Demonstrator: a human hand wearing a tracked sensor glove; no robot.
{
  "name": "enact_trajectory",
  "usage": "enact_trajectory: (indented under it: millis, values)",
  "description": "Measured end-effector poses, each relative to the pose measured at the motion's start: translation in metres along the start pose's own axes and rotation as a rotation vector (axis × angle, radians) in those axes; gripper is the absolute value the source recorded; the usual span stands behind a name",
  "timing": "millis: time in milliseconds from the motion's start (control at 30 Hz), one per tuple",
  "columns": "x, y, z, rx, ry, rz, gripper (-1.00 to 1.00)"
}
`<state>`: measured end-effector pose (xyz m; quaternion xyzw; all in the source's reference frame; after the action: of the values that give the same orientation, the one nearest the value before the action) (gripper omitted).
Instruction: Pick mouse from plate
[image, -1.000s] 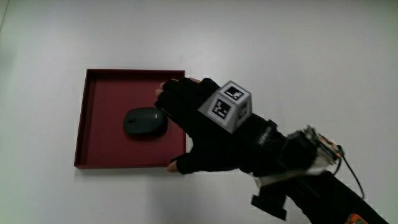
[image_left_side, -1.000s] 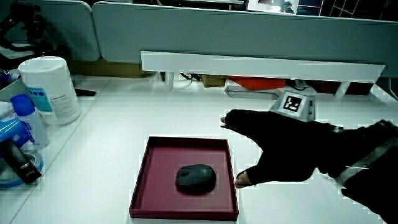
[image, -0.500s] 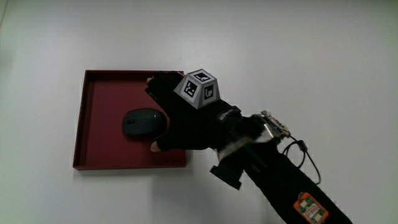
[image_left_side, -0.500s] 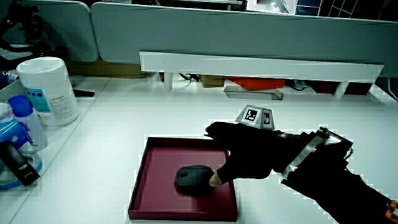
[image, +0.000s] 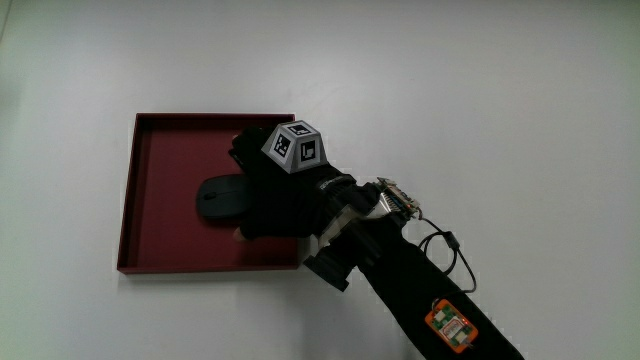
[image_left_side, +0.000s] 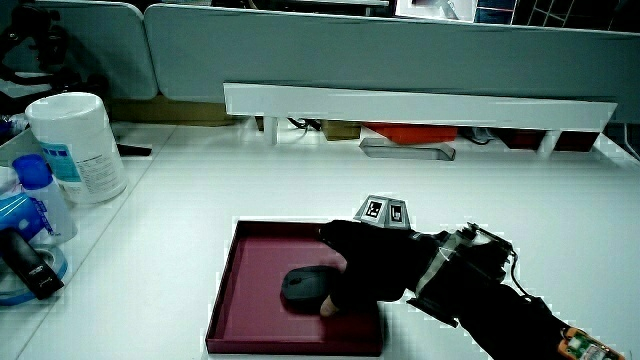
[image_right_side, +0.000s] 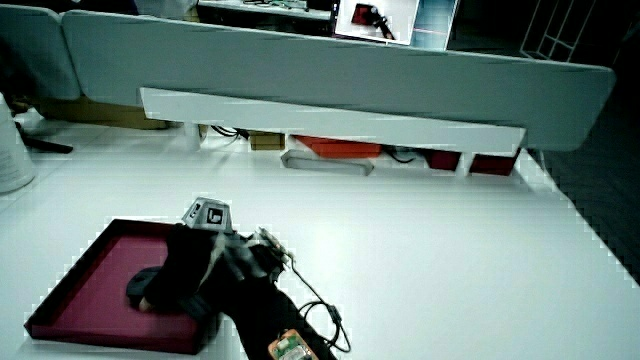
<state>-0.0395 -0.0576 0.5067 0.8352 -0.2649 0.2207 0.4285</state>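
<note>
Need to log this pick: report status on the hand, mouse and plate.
Hand on the mouse, fingers wrapped over it. Mouse not lifted, sits in the red plate. Nothing else in the plate, nothing in the way.

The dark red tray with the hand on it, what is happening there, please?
A hand in a black glove, with a small patterned cube on its back, lies on a dark mouse that sits in the red tray on the white table. The fingers are curled around the mouse and cover most of it. The mouse looks to be resting on the tray floor, not yet lifted. In a side view, a white canister and bottles stand at the table's edge.
</note>
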Motion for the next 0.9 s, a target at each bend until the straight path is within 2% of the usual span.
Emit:
enact_trajectory:
  millis: [67,400,433,500,533,600,767,900]
  values:
    - [0.002,0.005,-0.004,-0.007,0.0,-0.023,0.0]
    - [0.005,0.012,-0.01,-0.015,-0.003,-0.038,0.0]
    - [0.005,0.013,-0.011,-0.005,-0.02,-0.047,0.05]
    - [0.003,0.011,-0.01,0.005,-0.011,-0.03,0.14]
    - [0.004,0.013,-0.011,0.017,-0.031,-0.042,0.18]
    - [0.004,0.014,-0.012,0.003,-0.029,-0.051,0.27]
    - [-0.001,0.013,-0.011,0.018,-0.046,-0.042,0.5]
    - [-0.001,0.013,-0.011,0.057,-0.065,-0.043,0.68]
